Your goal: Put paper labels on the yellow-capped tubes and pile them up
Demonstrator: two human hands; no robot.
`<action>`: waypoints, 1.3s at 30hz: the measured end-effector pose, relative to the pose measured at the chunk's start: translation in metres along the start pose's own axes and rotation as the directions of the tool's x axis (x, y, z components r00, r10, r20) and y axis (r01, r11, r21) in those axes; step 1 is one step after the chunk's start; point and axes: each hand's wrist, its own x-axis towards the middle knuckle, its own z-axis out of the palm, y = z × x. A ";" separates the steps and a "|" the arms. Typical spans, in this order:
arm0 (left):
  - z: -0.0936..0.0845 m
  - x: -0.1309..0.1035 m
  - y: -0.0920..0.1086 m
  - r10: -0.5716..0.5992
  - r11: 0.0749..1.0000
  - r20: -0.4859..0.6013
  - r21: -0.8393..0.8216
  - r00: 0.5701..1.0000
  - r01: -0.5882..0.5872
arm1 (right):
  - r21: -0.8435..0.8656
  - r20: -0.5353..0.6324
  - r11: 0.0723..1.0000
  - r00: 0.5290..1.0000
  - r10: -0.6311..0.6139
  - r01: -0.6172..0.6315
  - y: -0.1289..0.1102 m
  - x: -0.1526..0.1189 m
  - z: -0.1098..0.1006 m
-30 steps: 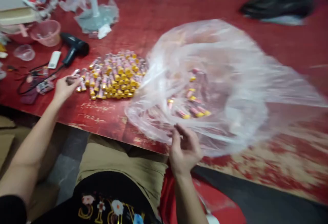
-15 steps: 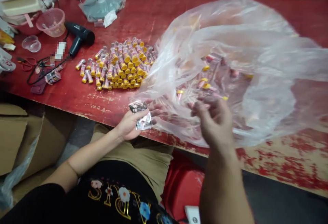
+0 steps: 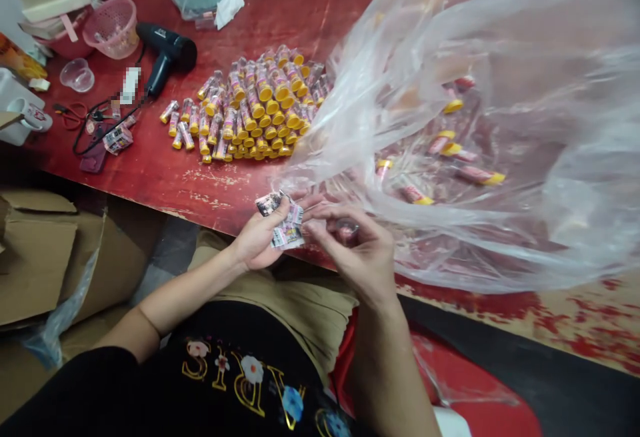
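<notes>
My left hand (image 3: 260, 233) holds small printed packets (image 3: 287, 235) under its thumb, at the table's near edge. Just right of it, my right hand (image 3: 363, 243) curls around a small clear tube (image 3: 346, 230), whose far end is hidden by the fingers. Behind both hands lies a big pile of clear tubes with yellow caps (image 3: 265, 107). A large translucent plastic bag (image 3: 500, 237) spreads over the right side, with several yellow-capped tubes (image 3: 483, 173) showing inside it.
A black hair dryer (image 3: 167, 53), a pink basket (image 3: 113, 27), red-handled pliers (image 3: 70, 115) and a mug (image 3: 33, 115) stand at the left of the red table (image 3: 165, 180). Cardboard boxes (image 3: 40, 257) are below left, a red stool (image 3: 465, 383) below right.
My right hand has come left from the bag to beside my left hand, now with a tube in it. The packets in my left hand look more fanned out. The view has shifted.
</notes>
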 end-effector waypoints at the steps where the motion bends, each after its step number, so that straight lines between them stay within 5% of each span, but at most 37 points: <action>1: -0.001 0.001 -0.001 -0.014 1.000 -0.010 0.012 1.000 0.014 | -0.074 0.044 0.994 0.996 -0.074 0.077 -0.001 -0.001 0.000; 4: -0.002 0.003 -0.005 -0.102 0.993 -0.008 0.056 0.995 0.102 | -0.163 0.136 0.959 0.968 -0.211 0.232 0.000 -0.002 0.002; 6: -0.002 0.004 -0.008 -0.142 0.988 -0.004 0.056 0.990 0.142 | -0.150 0.052 0.964 0.976 -0.213 0.218 0.003 -0.003 0.006; 8: -0.002 0.005 -0.010 -0.108 0.993 -0.030 0.037 0.994 0.109 | -0.068 -0.154 0.994 0.984 -0.091 0.081 0.007 -0.004 0.010; 10: -0.002 0.007 -0.013 -0.025 0.999 -0.092 0.035 0.995 0.028 | 0.157 -0.324 0.984 0.937 0.134 -0.087 0.010 -0.007 0.016; 12: -0.002 0.009 -0.018 0.049 0.996 -0.153 0.076 0.987 -0.038 | 0.399 -0.345 0.900 0.881 0.325 -0.176 0.012 -0.008 0.022; 15: 0.000 0.011 -0.027 0.113 0.984 -0.170 0.159 0.979 -0.086 | 0.558 -0.296 0.806 0.860 0.415 -0.197 0.010 -0.010 0.028; 23: 0.000 0.013 -0.036 0.214 0.957 -0.094 0.219 0.972 -0.190 | 0.542 -0.424 0.833 0.821 0.382 -0.108 0.005 -0.015 0.022; 28: -0.009 0.022 -0.028 0.318 0.901 -0.089 0.338 0.944 -0.272 | 0.459 -0.531 0.884 0.771 0.352 -0.087 0.015 -0.012 0.017; 32: -0.008 0.014 -0.017 0.376 0.852 -0.083 0.423 0.923 -0.309 | 0.444 -0.557 0.892 0.755 0.345 -0.081 0.002 -0.012 0.013; 35: 0.001 0.017 -0.014 0.295 0.854 0.004 0.448 0.956 -0.265 | 0.379 -0.644 0.924 0.705 0.296 -0.043 -0.009 -0.006 0.007; 39: 0.030 0.019 -0.037 0.221 0.847 0.133 0.464 0.966 -0.258 | 0.408 -0.699 0.912 0.651 0.296 0.024 -0.016 -0.005 0.002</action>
